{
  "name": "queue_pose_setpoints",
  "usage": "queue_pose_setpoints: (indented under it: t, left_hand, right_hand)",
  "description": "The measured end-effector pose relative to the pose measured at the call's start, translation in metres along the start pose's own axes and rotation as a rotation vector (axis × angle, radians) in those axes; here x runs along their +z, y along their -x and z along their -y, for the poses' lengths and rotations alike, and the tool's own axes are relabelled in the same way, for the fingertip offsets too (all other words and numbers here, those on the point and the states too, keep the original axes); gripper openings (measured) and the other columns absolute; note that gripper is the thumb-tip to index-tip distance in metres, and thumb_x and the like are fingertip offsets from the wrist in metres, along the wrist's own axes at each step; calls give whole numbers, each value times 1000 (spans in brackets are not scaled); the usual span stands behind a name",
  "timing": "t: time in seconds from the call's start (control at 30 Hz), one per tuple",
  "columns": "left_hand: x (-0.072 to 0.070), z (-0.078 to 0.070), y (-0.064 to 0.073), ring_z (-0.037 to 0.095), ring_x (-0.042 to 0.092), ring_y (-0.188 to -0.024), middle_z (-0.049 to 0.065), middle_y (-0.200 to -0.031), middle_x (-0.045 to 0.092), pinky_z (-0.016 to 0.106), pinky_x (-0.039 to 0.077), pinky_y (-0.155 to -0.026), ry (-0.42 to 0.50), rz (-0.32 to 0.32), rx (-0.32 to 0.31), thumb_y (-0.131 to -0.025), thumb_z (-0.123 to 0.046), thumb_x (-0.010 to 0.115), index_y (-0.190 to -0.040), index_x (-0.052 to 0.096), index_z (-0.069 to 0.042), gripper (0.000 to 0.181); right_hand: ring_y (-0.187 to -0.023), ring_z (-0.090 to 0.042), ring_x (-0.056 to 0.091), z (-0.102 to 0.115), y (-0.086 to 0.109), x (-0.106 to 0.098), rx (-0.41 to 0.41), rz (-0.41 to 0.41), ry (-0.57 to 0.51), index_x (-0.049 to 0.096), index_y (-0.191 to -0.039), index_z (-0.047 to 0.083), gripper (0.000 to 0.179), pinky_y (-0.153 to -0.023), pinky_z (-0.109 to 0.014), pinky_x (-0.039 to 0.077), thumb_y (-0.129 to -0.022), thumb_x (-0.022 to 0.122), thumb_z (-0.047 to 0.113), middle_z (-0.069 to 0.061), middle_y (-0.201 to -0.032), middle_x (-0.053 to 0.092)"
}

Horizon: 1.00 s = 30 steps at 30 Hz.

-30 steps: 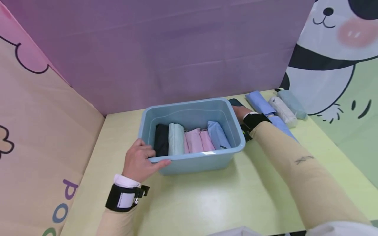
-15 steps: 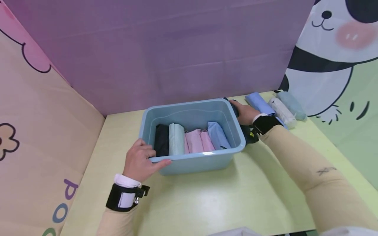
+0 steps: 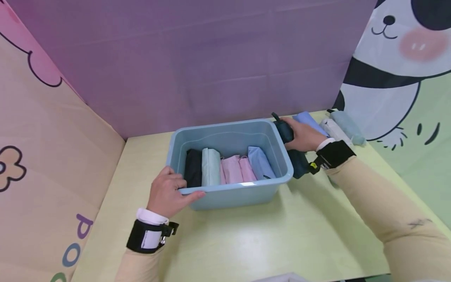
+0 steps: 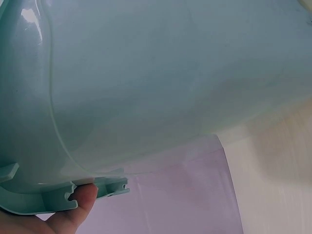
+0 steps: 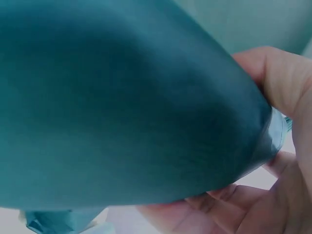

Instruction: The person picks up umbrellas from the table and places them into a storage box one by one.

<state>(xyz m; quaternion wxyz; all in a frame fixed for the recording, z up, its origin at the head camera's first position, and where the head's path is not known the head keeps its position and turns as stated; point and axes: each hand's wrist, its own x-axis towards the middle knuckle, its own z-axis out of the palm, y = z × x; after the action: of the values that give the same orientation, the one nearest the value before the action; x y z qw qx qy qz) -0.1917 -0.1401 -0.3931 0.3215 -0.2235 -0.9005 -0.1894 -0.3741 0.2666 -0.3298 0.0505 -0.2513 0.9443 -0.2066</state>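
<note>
A light blue plastic storage bin point(image 3: 232, 196) stands on the table, and my left hand point(image 3: 169, 192) grips its near left corner, thumb outside and fingers over the rim. My right hand point(image 3: 303, 135) holds a dark teal folded umbrella point(image 3: 297, 162), a small loop at its far end, just beside the bin's right wall. In the right wrist view the teal cloth fills much of the frame, with thumb and fingers around its end. Inside the bin stand a black rolled bundle point(image 3: 193, 168), a pale mint one point(image 3: 210, 166), pink ones point(image 3: 231, 169) and a blue one point(image 3: 260, 161).
Behind the right hand, at the table's back right, lie a blue roll point(image 3: 310, 120), a white roll point(image 3: 336, 130) and a grey-green roll point(image 3: 348, 123). A purple backdrop point(image 3: 211, 62) rises along the table's back edge, with printed panels left and right.
My right hand has lifted the dark teal umbrella from beside the bin's right side and drawn it up and toward me. The left hand and the bin have stayed in place.
</note>
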Motion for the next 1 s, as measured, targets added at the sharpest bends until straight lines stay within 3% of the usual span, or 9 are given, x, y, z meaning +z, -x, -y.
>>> queue_pose_setpoints:
  t: [0.1,0.37,0.73,1.0]
  left_hand:
    - [-1,-1,0,15,33,-61,-11,-47,30,30,31,-56,3,-1,-1,-69,-70,69,-40,44,-19,64]
    - [-1,-2,-1,15,34,-61,-11,-46,31,29,30,-55,5,-2,-2,-64,-62,78,-41,46,-18,59]
    - [0,-3,-1,15,34,-60,-10,-46,31,29,30,-55,5,-4,7,-62,-59,80,-41,45,-18,58]
    - [-2,-2,-1,15,34,-60,-10,-46,31,30,29,-55,-6,4,-2,-60,-56,82,-41,44,-18,58]
  right_hand:
    - [-92,-31,58,6,6,-7,-6,-18,-3,21,-151,10,94,-80,-47,45,-76,77,21,-20,-113,59]
    - [-93,-33,61,23,21,-30,18,-45,-34,17,-152,11,98,-79,-49,48,-77,78,24,-24,-118,56]
    - [-96,-39,65,38,39,-55,-10,-120,-61,16,-153,16,96,-77,-54,51,-79,77,26,-27,-126,55]
    - [-97,-37,64,64,44,-70,-46,-167,-51,16,-153,23,95,-81,-56,49,-81,76,30,-25,-129,55]
